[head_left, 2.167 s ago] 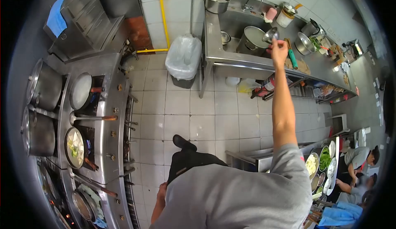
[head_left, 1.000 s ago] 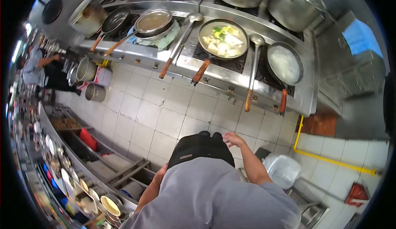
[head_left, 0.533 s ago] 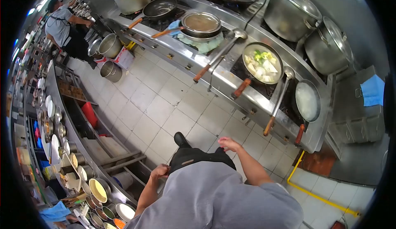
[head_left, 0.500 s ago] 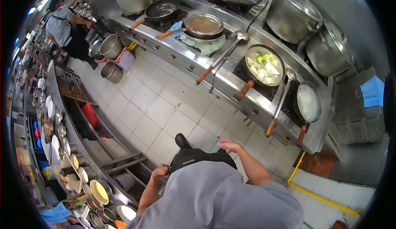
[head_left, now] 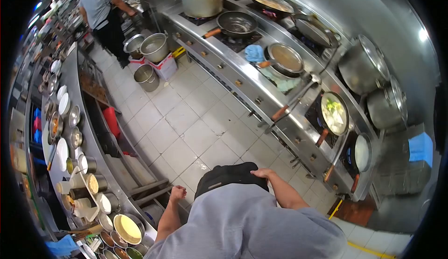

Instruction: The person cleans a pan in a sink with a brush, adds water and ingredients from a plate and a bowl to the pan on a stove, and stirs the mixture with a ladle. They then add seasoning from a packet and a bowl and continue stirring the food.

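My left hand [head_left: 178, 193] hangs at my left side near the prep counter, its fingers curled in; whether anything is inside cannot be made out. At the right of my waist, my right hand [head_left: 262, 172] rests against my dark trousers [head_left: 228, 177], fingers partly hidden. To the right on the stove, a pan with pale chunks and green pieces [head_left: 334, 113] stands beside a pan with whitish contents [head_left: 361, 153]. Ladles lie between the pans, and a covered pan [head_left: 285, 59] sits farther along.
A steel stove [head_left: 242, 79] runs along the right, with large pots [head_left: 364, 67] behind. The left counter [head_left: 100, 165] holds bowls and containers. Ahead, a person [head_left: 100, 7] stands near pots [head_left: 147, 78] on the tiled floor [head_left: 186, 119].
The view has turned, so the stove and the person appear shifted right. My right hand has moved in against the trousers. My left hand has come slightly away from my waist.
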Demonstrator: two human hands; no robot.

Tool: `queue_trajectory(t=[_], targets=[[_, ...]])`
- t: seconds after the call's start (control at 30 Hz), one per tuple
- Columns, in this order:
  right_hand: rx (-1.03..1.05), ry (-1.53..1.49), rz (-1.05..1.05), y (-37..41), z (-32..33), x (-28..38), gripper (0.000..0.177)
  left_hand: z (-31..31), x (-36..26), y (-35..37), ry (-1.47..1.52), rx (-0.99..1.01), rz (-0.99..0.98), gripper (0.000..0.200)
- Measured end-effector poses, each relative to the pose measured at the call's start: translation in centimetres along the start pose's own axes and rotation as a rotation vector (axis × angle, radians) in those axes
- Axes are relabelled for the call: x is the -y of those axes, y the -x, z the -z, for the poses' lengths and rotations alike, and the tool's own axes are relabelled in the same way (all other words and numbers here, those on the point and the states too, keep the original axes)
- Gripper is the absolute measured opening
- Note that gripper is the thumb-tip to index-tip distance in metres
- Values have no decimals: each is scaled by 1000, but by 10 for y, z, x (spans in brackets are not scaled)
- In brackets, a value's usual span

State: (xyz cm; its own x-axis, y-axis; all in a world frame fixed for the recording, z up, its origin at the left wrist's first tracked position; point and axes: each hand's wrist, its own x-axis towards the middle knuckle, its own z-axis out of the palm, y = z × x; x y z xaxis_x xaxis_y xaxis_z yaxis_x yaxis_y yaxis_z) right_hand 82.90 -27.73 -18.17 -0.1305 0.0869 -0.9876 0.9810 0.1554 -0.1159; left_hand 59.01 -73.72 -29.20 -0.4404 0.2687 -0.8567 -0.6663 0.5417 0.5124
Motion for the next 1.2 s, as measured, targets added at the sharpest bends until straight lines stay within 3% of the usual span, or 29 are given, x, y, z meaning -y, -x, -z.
queue_trajectory(t=[0.1,0.23,0.3,0.33,0.43,0.5,0.57,0.63,0.67,0.7,0.77,0.83,0.9,0.97,1.07,1.13,1.2], targets=[[4,49,67,26,2,54,75,28,0,1,134,-85,-10,14],[95,43,109,-21,15,91,71,34,-7,8,54,-219,31,14],[178,62,161,-32,25,115,69,26,-8,7,101,-192,61,13],[108,-34,214,-12,22,134,55,20,-11,7,139,-190,76,13],[74,-117,353,-81,20,142,38,4,-15,11,162,-113,107,15],[-30,43,383,-126,16,144,20,1,-22,15,-12,-65,143,22],[-6,210,745,-135,16,161,18,5,6,-15,-221,-140,-18,31],[-27,421,870,-142,23,202,18,27,-27,-1,-161,-218,40,36],[-45,517,881,-145,26,228,18,39,-67,27,-132,-300,80,33],[-66,603,861,-145,28,258,18,54,-69,20,-109,-334,36,33],[-96,714,774,-150,33,332,18,89,-85,9,181,-258,41,39],[-78,729,648,-159,34,410,17,124,-122,7,158,-273,23,51],[28,591,517,-166,34,472,12,145,-184,36,86,-261,150,78],[103,429,396,-163,34,556,22,151,-219,41,2,-245,182,87],[183,490,531,-101,3,632,39,174,-208,-12,-142,-298,30,74],[238,536,631,-55,-21,647,48,194,-216,-27,-233,-324,-34,57],[329,575,680,-72,-40,628,53,221,-221,-45,-389,-340,-116,41]])
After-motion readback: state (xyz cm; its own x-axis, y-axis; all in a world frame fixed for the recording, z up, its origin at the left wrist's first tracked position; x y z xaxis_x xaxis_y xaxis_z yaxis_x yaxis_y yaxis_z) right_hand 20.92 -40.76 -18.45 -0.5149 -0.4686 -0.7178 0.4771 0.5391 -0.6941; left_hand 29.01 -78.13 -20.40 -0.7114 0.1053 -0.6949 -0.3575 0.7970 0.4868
